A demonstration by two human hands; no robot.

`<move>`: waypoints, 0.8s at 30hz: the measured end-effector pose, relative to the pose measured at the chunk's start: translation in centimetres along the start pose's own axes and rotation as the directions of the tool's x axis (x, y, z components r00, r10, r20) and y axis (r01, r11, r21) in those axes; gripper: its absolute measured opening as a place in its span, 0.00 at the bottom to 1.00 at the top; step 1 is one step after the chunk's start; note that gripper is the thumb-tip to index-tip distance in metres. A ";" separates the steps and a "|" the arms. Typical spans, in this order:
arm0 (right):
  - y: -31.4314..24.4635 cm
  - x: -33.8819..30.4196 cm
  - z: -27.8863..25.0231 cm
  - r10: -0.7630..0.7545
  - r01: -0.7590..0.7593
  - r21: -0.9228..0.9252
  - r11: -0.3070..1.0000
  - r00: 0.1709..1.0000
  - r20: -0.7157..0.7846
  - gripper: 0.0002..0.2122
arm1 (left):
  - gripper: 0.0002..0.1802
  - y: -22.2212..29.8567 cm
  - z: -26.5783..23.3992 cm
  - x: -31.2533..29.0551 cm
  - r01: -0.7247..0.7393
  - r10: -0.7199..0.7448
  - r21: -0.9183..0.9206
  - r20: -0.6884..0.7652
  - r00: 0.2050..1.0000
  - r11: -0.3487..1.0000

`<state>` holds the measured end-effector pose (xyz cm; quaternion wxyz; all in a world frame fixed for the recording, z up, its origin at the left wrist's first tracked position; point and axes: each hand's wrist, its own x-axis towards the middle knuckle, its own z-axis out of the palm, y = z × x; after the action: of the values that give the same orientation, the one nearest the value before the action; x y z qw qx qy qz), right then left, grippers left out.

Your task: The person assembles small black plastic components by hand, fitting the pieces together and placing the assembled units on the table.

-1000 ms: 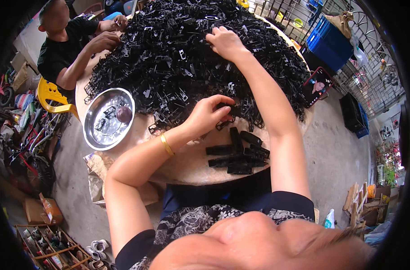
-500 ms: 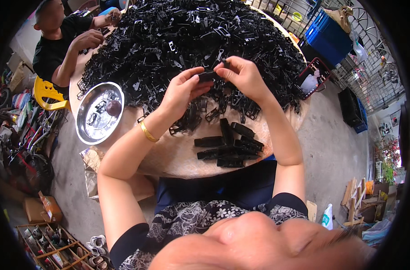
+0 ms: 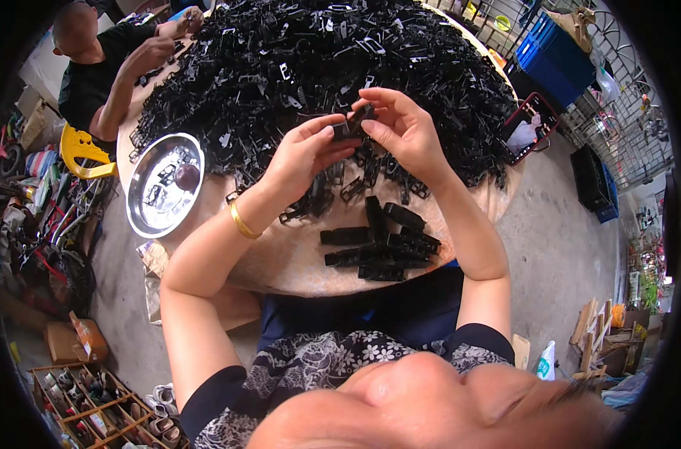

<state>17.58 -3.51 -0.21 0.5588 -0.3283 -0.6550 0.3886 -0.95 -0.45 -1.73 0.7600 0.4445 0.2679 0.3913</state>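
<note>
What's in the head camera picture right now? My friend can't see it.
A person's left hand and right hand hold small black pieces close together over a table with a huge black pile. A shiny bowl is at the left; a co-worker is beyond it.

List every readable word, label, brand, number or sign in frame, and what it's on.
None readable.
Black piece in the left hand: no lettering discernible.
Black pile: none discernible.
Phone screen: any characters too small to read.
Orange-and-brown carton: any print too blurred.
White bag, lower right: greenish marks too small to read.
</note>
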 end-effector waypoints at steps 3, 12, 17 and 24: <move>0.1 -0.1 0.1 -0.061 0.067 -0.201 0.977 0.998 0.033 0.16 | 0.18 -0.1 0.0 -0.1 0.021 -0.018 -0.065 0.043 0.999 0.998; -0.2 0.1 0.0 -0.254 0.259 -0.356 0.898 0.965 0.062 0.12 | 0.18 0.0 -0.3 0.2 -0.004 0.005 -0.019 0.018 1.000 1.000; 0.3 0.2 -0.3 -0.342 0.336 -0.492 0.803 0.936 0.081 0.12 | 0.19 0.6 0.0 -0.2 -0.077 0.081 0.117 -0.034 0.996 0.990; 0.5 0.5 -0.4 -0.327 0.365 -0.498 0.786 0.930 0.165 0.12 | 0.21 0.9 -0.1 -0.3 -0.105 0.114 0.250 -0.023 0.993 0.963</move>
<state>17.91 -2.78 -0.39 0.4873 -0.3277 -0.8033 0.0988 -1.50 -0.37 -0.92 0.6705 0.5428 0.3037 0.4043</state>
